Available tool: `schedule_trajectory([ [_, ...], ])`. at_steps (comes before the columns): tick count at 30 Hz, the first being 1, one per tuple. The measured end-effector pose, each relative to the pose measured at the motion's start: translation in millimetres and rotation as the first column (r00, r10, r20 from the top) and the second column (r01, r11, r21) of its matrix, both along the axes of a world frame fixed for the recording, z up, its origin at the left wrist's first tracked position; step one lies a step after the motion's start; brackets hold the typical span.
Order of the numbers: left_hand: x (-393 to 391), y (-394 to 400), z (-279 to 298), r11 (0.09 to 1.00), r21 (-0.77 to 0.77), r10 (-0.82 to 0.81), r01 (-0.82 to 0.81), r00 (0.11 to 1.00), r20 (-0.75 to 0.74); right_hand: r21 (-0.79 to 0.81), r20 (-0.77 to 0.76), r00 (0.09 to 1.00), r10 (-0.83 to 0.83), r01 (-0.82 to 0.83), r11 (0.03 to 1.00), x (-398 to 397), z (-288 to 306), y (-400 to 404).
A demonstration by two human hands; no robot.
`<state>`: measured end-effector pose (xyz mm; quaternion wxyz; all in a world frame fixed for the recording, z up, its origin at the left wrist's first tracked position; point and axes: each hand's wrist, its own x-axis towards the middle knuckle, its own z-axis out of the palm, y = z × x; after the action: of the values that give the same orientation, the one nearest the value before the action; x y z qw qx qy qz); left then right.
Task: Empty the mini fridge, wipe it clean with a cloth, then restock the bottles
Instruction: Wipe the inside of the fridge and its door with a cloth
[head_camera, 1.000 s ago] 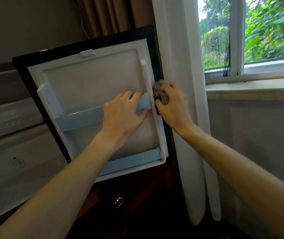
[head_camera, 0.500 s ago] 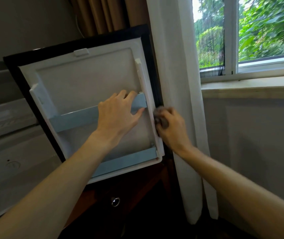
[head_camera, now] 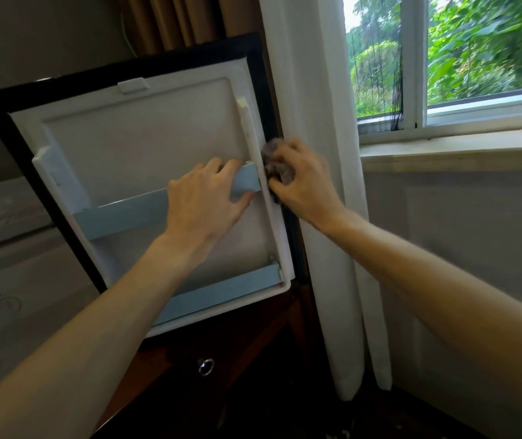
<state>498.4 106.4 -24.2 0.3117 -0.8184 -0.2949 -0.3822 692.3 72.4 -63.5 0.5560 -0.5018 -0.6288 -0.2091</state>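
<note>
The mini fridge door (head_camera: 145, 172) stands swung open, its white inner liner facing the camera, both pale blue shelf rails (head_camera: 120, 213) bare of bottles. The left hand (head_camera: 204, 201) holds the upper rail near its right end, fingers (head_camera: 221, 164) hooked over the top and thumb underneath, steadying the door. Just to its right, the right hand (head_camera: 301, 182) grips a bunched grey cloth (head_camera: 274, 166), fingers curled round it, pressing it against the door's right edge beside the dark seal. The white curtain (head_camera: 316, 153) hangs right behind that hand. A hard rub could snag the curtain, or pulling on the rail could unclip it.
</note>
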Motion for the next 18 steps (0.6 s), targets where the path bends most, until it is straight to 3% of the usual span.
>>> schedule_trajectory([
  [4, 0, -2, -1, 1.0, -0.013, 0.004, -0.004, 1.0, 0.003, -0.109, 0.013, 1.0, 0.02, -0.019, 0.994, -4, -72, -11],
  [7, -2, -3, -1, 1.0, -0.009, 0.0, 0.0, 1.0, 0.008, -0.145, -0.009, 1.0, 0.004, -0.005, 0.989, -2, -77, -12],
  [18, -2, 2, -3, 0.999, 0.026, -0.024, 0.024, 1.0, -0.001, 0.133, 0.115, 0.992, -0.053, 0.038, 0.99, -3, 115, -1],
])
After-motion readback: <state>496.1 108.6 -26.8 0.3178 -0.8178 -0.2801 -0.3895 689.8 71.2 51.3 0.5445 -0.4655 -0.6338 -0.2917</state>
